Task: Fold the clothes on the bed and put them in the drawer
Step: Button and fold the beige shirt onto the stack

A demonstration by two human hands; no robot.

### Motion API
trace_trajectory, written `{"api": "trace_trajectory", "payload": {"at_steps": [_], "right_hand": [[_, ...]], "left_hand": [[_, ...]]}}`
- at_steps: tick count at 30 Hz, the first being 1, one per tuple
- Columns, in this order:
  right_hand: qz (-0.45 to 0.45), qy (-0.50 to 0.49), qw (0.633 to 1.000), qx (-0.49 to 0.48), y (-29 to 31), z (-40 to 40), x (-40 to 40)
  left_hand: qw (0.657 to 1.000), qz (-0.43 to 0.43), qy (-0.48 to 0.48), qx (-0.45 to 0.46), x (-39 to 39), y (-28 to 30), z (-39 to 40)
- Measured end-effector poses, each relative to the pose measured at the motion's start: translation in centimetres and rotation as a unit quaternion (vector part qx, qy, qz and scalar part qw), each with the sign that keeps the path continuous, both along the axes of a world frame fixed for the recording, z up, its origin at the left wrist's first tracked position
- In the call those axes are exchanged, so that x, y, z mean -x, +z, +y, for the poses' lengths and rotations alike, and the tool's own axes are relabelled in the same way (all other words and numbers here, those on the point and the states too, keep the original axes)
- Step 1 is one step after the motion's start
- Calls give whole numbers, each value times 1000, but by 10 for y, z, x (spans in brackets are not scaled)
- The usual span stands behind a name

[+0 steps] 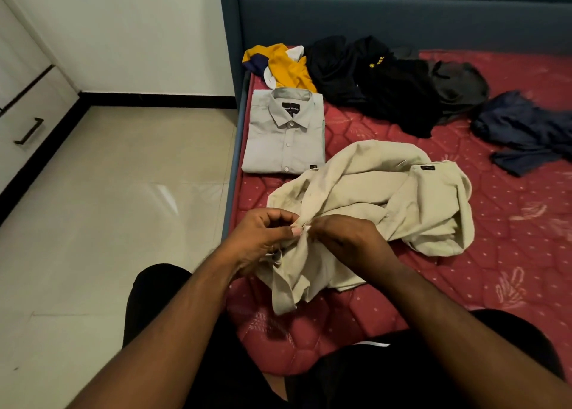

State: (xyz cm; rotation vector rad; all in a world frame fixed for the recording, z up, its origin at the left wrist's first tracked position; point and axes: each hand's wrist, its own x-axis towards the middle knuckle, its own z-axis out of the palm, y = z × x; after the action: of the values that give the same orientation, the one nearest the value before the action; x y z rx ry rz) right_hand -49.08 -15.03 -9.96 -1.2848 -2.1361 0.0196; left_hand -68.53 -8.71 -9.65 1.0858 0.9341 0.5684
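A crumpled beige shirt lies on the red mattress in front of me. My left hand and my right hand both pinch its near edge, close together, by a button. Beyond it lies a folded grey shirt, buttoned and collar up, near the bed's left edge. Unfolded clothes lie further back: a yellow and navy garment, a heap of black clothes, a grey garment and a dark blue garment. White drawers with black handles stand at the far left.
A blue padded headboard runs along the back of the bed. A tiled floor lies between the bed and the drawers. My knees in dark clothing are at the bottom of the view.
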Motion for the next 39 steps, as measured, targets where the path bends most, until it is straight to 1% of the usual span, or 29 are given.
{"api": "trace_trajectory", "payload": {"at_steps": [5, 9, 13, 15, 16, 18, 20, 23, 26, 29, 30, 31, 32, 33, 34, 35, 36, 37, 38, 39], "right_hand": [[32, 0, 999, 42, 5, -5, 1], [53, -9, 997, 54, 10, -9, 5], [76, -39, 995, 54, 10, -11, 7], [111, -41, 989, 94, 14, -11, 7], [126, -34, 983, 129, 16, -9, 7], [123, -20, 977, 174, 18, -5, 5], [104, -18, 982, 158, 19, 1, 5], [78, -10, 991, 110, 24, 6, 6], [48, -10, 993, 106, 27, 10, 6], [-13, -12, 996, 92, 28, 14, 5], [-36, -9, 995, 88, 28, 15, 5], [-55, -6, 995, 86, 28, 15, 6], [-68, -5, 995, 78, 28, 16, 6], [-72, -3, 995, 65, 28, 15, 6], [-66, -2, 996, 55, 26, 14, 5], [-52, -2, 997, 53, 25, 12, 4], [-35, -3, 998, 55, 26, 10, 3], [-25, 0, 998, 54, 26, 9, 3], [-23, 10, 999, 46, 26, 8, 3], [-27, 27, 999, 38, 26, 7, 4]], "left_hand": [[1000, -6, -9, -12, -1, 7, -10], [997, 28, 4, -71, -5, 15, -18], [993, 31, 31, -105, -7, 17, -21], [988, 48, 22, -147, -6, 16, -21], [980, 67, 17, -188, -5, 15, -21], [949, 109, 25, -294, -4, 12, -24], [916, 121, 62, -376, -5, 8, -27], [885, 114, 105, -440, -5, 3, -30], [846, 122, 115, -506, -3, 1, -33], [791, 134, 106, -587, -1, -2, -36], [785, 138, 106, -595, -1, -3, -38], [798, 136, 111, -577, -2, -4, -39], [831, 126, 119, -529, -3, -2, -40], [875, 114, 124, -454, -4, 0, -39], [920, 100, 120, -358, -5, 4, -37], [958, 80, 117, -251, -7, 7, -34], [982, 51, 114, -142, -7, 11, -31], [993, 15, 113, -43, -7, 14, -28], [993, -19, 112, 31, -6, 17, -26], [990, -37, 112, 76, -6, 18, -25]]}}
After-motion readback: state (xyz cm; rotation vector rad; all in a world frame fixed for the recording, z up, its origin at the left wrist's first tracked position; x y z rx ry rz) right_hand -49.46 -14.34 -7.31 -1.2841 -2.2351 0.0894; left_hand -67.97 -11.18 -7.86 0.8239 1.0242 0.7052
